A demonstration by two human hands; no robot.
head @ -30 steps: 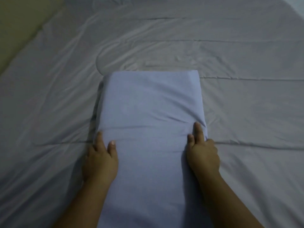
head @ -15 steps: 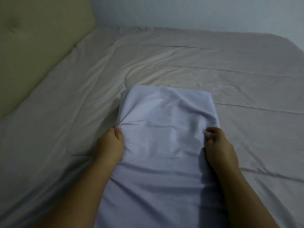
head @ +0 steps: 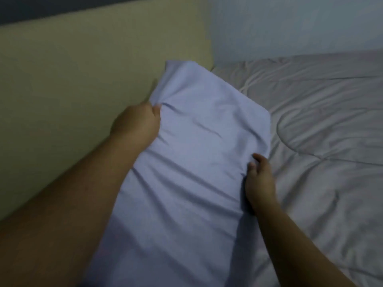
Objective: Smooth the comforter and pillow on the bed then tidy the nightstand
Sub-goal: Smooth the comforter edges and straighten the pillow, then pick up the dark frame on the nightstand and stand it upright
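Two bare hands grip a pale blue pillow [head: 199, 154] that fills the centre of the frame, its far corner reaching up toward the beige headboard [head: 83, 83] at upper left. The left hand [head: 137, 123] pinches a bunch of the cover at the pillow's left edge, fingers closed on the cloth; the right hand [head: 259, 179] clamps the right edge at centre right, thumb on top and fingers curled under out of sight. The grey comforter [head: 321, 141] spreads across the right half of the frame, creased in long folds. The pillow looks lifted and angled toward the headboard, so the step in hand is probably setting it at the head of the bed. Doing that well likely means keeping both grips level, landing the long edge square against the headboard, then letting go and sweeping flat palms outward to clear the wrinkles radiating from each grip. The nightstand is not in view.
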